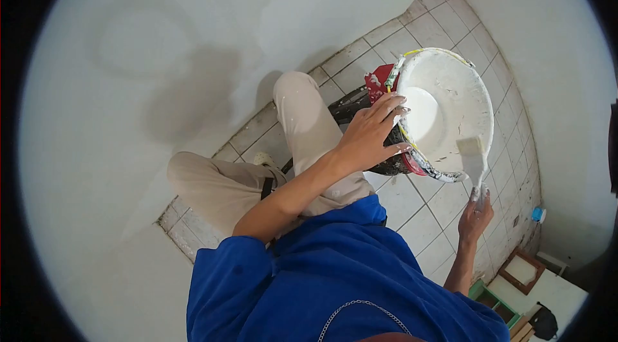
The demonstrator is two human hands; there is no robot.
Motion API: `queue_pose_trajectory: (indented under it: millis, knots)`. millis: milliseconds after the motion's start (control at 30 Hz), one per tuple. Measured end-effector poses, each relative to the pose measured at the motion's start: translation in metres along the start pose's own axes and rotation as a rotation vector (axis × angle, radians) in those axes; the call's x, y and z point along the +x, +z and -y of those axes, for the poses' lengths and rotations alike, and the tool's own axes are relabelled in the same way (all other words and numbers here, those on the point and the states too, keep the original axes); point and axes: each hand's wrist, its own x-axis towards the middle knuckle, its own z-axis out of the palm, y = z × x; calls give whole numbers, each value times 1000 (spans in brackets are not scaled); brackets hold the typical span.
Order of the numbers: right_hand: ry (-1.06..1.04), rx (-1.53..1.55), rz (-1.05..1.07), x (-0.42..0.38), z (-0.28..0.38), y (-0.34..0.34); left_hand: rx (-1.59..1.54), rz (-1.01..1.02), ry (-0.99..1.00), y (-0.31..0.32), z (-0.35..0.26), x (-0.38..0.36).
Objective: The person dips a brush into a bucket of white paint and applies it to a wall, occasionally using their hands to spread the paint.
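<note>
A white bucket (450, 94), its inside smeared with paint and a pool of white paint at the bottom, is tilted with its mouth toward me. My left hand (376, 126) grips its near-left rim, with fingers and thumb pressed over the edge. At the right side of the rim my right hand (476, 214) holds a paintbrush (473, 160) by its paint-covered handle. The bristles point into the bucket, against the lower right inner wall. White paint marks the fingers of both hands.
A red object (380, 81) and a dark object (351, 105) show behind the bucket over the tiled floor (399, 203). A pale wall (161, 52) rises at left. At lower right are a green crate (492, 300), a wooden frame (522, 271) and a blue-and-white item (538, 214).
</note>
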Motion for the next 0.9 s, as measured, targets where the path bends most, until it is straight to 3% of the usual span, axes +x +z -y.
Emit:
queue_pose_trajectory:
  millis: [33, 67, 167, 267, 367, 567, 700, 733, 867, 900]
  knots:
    - [16, -34, 14, -3, -8, 6, 7, -7, 3, 0, -1, 0]
    - [-98, -57, -43, -5, -14, 9, 12, -18, 6, 0, 0, 1]
    - [3, 73, -146, -5, 4, 7, 4, -33, 21, 2, 2, 0]
    - [66, -64, 33, -3, -13, 6, -2, -19, 11, 1, 2, 0]
    - [258, 373, -80, -2, -13, 7, 1, -35, 8, 1, 0, 1]
    - [733, 1142, 14, -5, -20, 15, -5, -5, -5, -3, -3, 1]
    - [798, 1343, 8, 16, 8, 3, 2, 1, 12, -4, -4, 0]
    - [684, 1326, 85, 23, 17, 5, 17, -14, 32, -4, -3, 0]
    - [589, 1426, 152, 45, 90, 23, -55, -100, 64, -21, 4, -9]
    - [539, 1515, 277, 51, 102, 31, -46, -131, 51, -31, 7, -15]
